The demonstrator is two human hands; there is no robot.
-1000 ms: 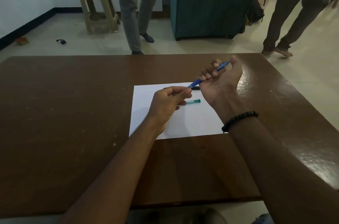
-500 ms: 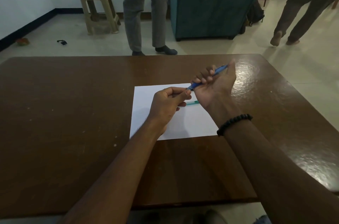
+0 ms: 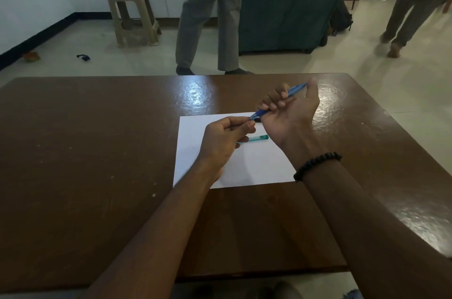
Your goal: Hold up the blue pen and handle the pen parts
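My right hand [image 3: 289,112], palm up with a black bead bracelet on the wrist, curls its fingers round a blue pen [image 3: 294,89] held above the table. My left hand [image 3: 226,138] pinches the pen's near end between thumb and fingertips. Below both hands a white sheet of paper [image 3: 244,166] lies on the brown wooden table [image 3: 97,151]. A green pen [image 3: 258,137] lies on the sheet, partly hidden by my left hand. A small dark object lies on the paper just behind the blue pen's tip, mostly hidden.
Beyond the table's far edge a person in grey trousers [image 3: 208,17] stands close. Another person [image 3: 411,5] walks at the far right. A beige plastic stool [image 3: 133,14] and a dark green cabinet [image 3: 288,2] stand on the tiled floor.
Both hands stay joined on the blue pen with little shift. The person in grey trousers has stepped right behind the table. The person at the right has walked farther away.
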